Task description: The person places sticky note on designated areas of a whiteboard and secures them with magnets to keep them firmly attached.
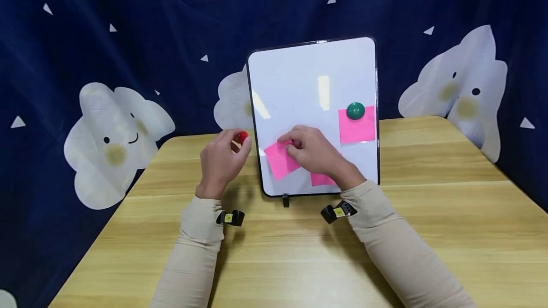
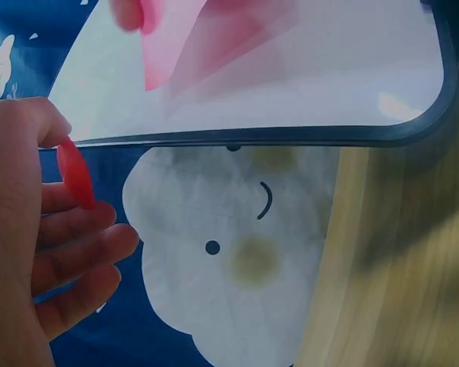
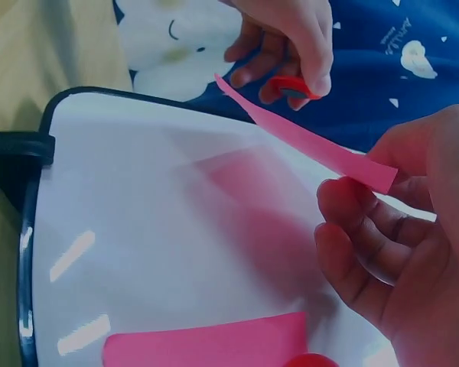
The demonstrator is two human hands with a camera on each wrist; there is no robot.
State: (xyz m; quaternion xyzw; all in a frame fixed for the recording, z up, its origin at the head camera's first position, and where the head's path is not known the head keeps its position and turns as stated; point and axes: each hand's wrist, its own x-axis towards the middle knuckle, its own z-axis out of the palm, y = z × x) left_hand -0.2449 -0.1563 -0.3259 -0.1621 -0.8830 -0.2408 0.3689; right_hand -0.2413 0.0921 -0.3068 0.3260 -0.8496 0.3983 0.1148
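Just left of the whiteboard [image 1: 295, 80], my left hand [image 1: 220, 163] pinches a round red magnet [image 2: 76, 176] between thumb and fingers. My right hand [image 1: 314, 149] pinches the top edge of a pink sticky note [image 1: 280, 161], which tilts in front of the board's lower left. In the right wrist view this note stands off the board and casts a pink reflection on it. Partly behind my right hand is a second pink note [image 3: 206, 349], with another red magnet [image 3: 312, 360] at its edge. A green magnet [image 1: 355, 110] sits on a third note [image 1: 357, 132] at the board's right.
The whiteboard has a black frame and stands tilted on the wooden table [image 1: 274, 260], with a black foot clip [image 1: 286, 200] at its lower edge. Behind hangs a dark blue curtain [image 1: 180, 8] with white clouds. Each wrist wears a small black camera [image 1: 231, 217].
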